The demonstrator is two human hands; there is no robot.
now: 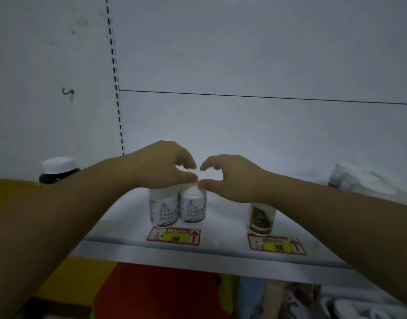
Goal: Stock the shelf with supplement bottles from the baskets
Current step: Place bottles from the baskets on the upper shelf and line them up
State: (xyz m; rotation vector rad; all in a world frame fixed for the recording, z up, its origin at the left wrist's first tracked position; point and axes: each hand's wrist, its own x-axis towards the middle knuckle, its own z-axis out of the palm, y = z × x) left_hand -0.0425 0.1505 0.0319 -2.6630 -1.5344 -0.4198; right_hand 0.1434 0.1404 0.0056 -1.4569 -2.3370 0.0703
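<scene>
The left hand (161, 168) and right hand (230, 178), fingers curled, meet just above two white bottles (192, 209) on the shelf (223, 229). Whether either hand grips a bottle cannot be told.

bare shelf (225, 222) between white bottles (192, 209) and green-labelled bottle (261, 218), dark bottle (57, 173) left

2 white bottles (163, 208) (193, 207) carry blue and black print. A third bottle (261, 218) has a green and red-brown label. A dark bottle (58, 173) has a white cap. Price tags (173, 236) (277, 246) are red with yellow panels.
</scene>
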